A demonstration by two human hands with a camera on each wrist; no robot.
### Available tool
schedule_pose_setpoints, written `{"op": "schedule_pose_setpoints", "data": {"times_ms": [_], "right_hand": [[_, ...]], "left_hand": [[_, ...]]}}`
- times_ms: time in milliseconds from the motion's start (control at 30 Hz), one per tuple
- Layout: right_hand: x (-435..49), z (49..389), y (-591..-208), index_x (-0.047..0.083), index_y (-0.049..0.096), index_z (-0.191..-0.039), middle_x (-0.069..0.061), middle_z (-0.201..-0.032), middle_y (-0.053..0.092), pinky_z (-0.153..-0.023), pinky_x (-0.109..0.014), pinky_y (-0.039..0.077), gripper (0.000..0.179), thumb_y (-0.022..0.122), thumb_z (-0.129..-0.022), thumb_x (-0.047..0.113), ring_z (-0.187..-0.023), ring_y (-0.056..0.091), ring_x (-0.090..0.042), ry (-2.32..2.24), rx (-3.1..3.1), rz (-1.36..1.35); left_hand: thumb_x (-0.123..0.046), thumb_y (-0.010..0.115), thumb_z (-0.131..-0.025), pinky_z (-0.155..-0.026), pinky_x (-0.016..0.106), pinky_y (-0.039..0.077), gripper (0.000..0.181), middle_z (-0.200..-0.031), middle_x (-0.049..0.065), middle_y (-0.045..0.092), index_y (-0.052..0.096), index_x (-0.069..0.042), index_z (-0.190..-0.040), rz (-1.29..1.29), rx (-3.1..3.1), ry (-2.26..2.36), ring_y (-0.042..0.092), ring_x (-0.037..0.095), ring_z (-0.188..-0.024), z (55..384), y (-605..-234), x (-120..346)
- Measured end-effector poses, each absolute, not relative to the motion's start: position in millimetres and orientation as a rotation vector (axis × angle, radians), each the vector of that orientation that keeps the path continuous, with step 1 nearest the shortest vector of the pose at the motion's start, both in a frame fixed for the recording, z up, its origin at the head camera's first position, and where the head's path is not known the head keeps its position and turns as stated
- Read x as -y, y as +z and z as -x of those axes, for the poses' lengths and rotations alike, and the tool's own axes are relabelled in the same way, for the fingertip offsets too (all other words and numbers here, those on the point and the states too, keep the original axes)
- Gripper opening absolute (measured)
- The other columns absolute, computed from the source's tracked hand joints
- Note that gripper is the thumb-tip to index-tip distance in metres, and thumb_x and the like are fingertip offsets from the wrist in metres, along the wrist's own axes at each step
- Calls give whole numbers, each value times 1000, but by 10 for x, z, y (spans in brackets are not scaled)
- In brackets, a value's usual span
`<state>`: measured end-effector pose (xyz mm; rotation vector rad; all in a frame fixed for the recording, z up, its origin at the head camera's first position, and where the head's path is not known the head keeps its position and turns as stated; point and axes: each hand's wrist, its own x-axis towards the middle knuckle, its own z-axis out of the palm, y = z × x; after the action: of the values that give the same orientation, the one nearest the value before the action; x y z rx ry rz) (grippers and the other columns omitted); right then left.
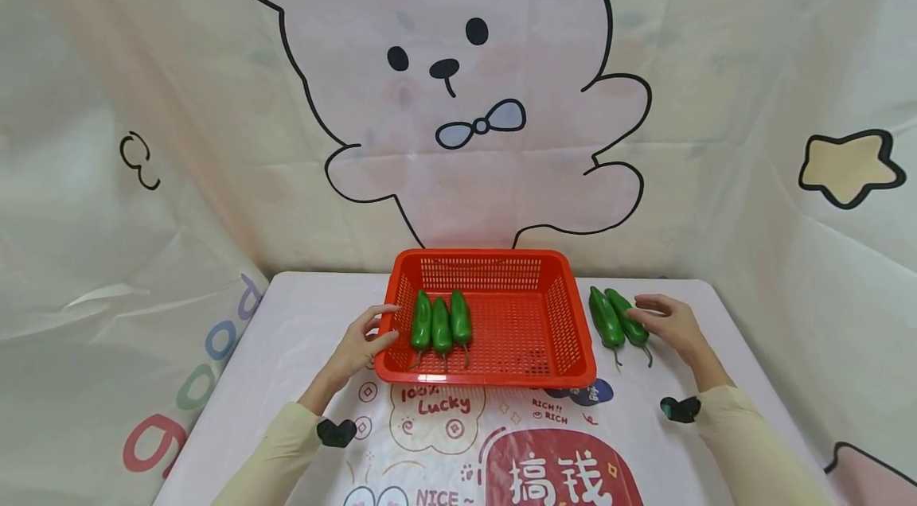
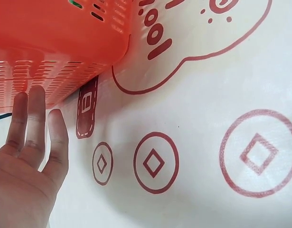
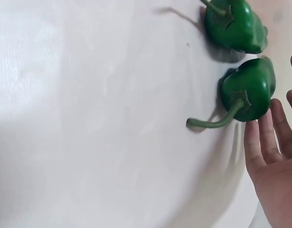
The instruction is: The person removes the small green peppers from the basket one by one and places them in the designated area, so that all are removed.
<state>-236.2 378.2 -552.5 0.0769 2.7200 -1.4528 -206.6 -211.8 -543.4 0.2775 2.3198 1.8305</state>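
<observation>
Right hand [image 1: 669,323]: fingers long and loosely spread, tips at the outer side of the nearer green pepper [image 1: 627,317]; nothing gripped. Whether they touch it, I cannot tell. Its neighbour, another green pepper [image 1: 606,317], lies close on the left, both on the tabletop with stems toward the near edge.

Left hand [image 1: 358,339]: fingers apart, nearly straight, at the left side of the red basket [image 1: 487,380], not clenched on it. My left wrist view puts the fingertips by its slotted wall; pressure I cannot judge. Three green peppers [image 1: 442,325] lie side by side in its left half.

Surface: white table covering [image 1: 301,315], printed in red with coins, "Lucky", "RICH", "NICE" and a big red patch [image 1: 559,474] of white characters. Soft shadows fall beneath hand and basket.

Room: pale cloth on three sides. I see a pinkish bear [image 1: 487,180] with a blue bow tie behind, coloured letters left, a yellow star [image 1: 848,169] right.
</observation>
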Motion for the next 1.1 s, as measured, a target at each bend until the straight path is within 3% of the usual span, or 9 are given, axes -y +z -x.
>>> {"op": "schedule_pose_setpoints", "data": {"times_ms": [167, 333, 433, 800, 1100], "right_hand": [[-3737, 2309, -5480, -5, 50, -144, -30, -142, 49, -83, -13, 48, 66, 68, -99, 39, -121, 53, -36, -1588, -2715, -65], [-3636, 2288, -5424, -6, 52, -140, -30, -137, 53, -81, -12, 49, 59, 69, -99, 32, -105, 57, -5, -1729, -2722, 5], [-3549, 2286, -5367, -7, 53, -139, -30, -134, 54, -82, -15, 52, 57, 69, -99, 30, -100, 59, 3, -1789, -2706, 68], [-3142, 2363, -5016, -5, 55, -137, -27, -134, 56, -86, -24, 54, 50, 70, -99, 24, -106, 63, -7, -1874, -2606, 247], [-2799, 2495, -4766, -1, 53, -142, -25, -138, 56, -90, -28, 53, 52, 70, -99, 23, -120, 59, -29, -1825, -2534, 366]], "left_hand": [[-13, 69, -99, -71, 40, 61, 48, -132, 26, 54, 53, -15, -143, -272, -2315, 1832, 64, 42, -101, 2059, -5433, 2119], [-14, 69, -99, -73, 39, 61, 47, -133, 25, 55, 53, -15, -143, -256, -2313, 1836, 63, 44, -102, 2045, -5426, 2116], [-13, 69, -99, -73, 39, 61, 47, -132, 25, 55, 53, -16, -143, -246, -2317, 1832, 63, 45, -103, 2049, -5422, 2112], [-12, 68, -99, -71, 40, 61, 48, -132, 26, 55, 53, -14, -144, -275, -2298, 1853, 64, 44, -102, 2063, -5415, 2111], [-14, 70, -98, -73, 40, 61, 47, -135, 25, 54, 55, -16, -143, -237, -2312, 1853, 64, 42, -103, 2054, -5407, 2105]]}}
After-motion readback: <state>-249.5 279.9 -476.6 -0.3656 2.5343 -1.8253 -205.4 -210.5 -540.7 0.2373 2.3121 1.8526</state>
